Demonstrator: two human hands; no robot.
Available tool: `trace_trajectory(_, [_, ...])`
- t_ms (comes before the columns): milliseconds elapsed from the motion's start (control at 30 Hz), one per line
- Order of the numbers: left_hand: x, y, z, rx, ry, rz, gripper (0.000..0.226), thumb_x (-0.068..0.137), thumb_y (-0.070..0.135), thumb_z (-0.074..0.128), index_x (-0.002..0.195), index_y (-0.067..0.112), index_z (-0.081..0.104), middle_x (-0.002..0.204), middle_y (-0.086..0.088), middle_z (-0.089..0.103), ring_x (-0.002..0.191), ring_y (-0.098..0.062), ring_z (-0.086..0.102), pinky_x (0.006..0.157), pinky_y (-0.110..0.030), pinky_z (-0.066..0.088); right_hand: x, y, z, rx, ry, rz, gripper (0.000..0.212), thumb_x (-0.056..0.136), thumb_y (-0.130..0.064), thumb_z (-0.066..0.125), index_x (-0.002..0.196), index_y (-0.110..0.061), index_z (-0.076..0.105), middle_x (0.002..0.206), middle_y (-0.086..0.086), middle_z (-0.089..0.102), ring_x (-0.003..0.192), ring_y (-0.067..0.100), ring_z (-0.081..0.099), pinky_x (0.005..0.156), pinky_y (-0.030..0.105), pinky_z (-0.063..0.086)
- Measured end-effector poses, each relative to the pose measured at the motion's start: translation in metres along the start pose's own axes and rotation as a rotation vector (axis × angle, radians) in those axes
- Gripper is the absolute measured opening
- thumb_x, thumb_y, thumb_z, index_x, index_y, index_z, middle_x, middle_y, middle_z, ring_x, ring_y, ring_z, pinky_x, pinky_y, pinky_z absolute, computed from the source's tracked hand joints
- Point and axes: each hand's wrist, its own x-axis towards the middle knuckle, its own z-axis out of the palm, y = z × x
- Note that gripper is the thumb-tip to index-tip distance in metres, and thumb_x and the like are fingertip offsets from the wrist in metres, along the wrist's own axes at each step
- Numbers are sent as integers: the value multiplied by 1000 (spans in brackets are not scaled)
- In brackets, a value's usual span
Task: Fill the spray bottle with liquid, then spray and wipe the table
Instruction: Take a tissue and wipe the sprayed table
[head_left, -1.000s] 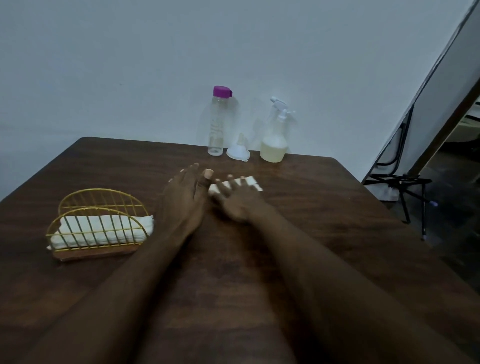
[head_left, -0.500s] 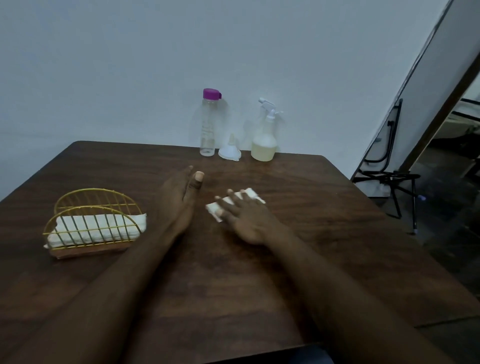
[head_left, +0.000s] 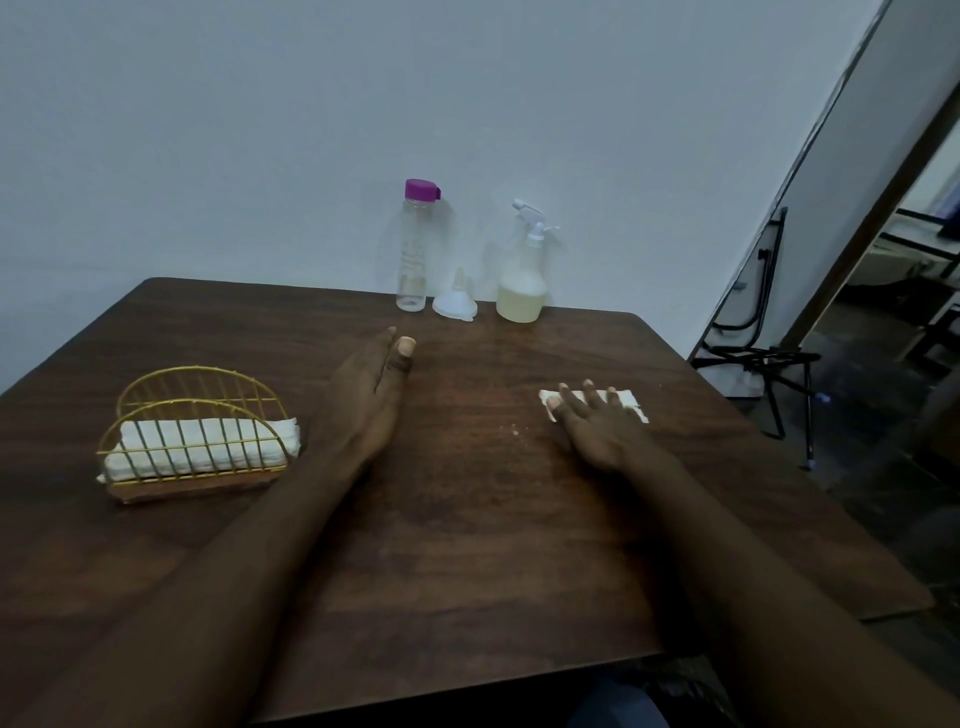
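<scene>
step: wiping | folded tissue (head_left: 631, 401) is pressed flat on table (head_left: 467, 519) by right hand (head_left: 597, 428), fingers straight, for rubbing | left hand (head_left: 371, 400) is rested open, fingers straight, as brace

Single cam, worn on the person's head, wide-angle. It faces forward and down across the dark wooden table (head_left: 467, 545) to the pale wall (head_left: 260, 130) behind it. It sits close in: both forearms enter from the bottom edge, with the left hand (head_left: 369, 400) and right hand (head_left: 597, 431) mid-frame. The far table edge with the spray bottle (head_left: 522, 280) lands upper-middle. The right margin catches the floor (head_left: 883, 415) past the table.
</scene>
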Motion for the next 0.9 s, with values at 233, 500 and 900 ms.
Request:
trace_trajectory(233, [2, -4, -4, -55, 108, 12, 77, 102, 73, 24, 154, 23, 50, 156, -4, 52, 144, -21, 46, 118, -42, 36, -9, -120, 18, -82, -34, -263, 67, 103, -68, 7, 165, -43, 1, 175, -1, -8, 161, 33, -11, 128, 55, -3])
trace_trajectory(500, [2, -10, 0, -50, 42, 14, 72, 98, 83, 20, 141, 40, 57, 138, 9, 64, 125, -14, 58, 108, -46, 46, -67, -173, 41, -53, -34, -627, 59, 107, -56, 17, 164, -39, 19, 176, -2, -1, 161, 26, -8, 129, 49, 2])
trace_trajectory(900, [2, -18, 4, -30, -11, 13, 54, 98, 83, 21, 89, 50, 63, 89, 14, 61, 89, -16, 60, 85, -44, 48, -42, 0, 10, -64, 27, -215, 57, 108, -60, 12, 163, -47, 8, 175, -3, -2, 162, 25, -6, 127, 45, 0])
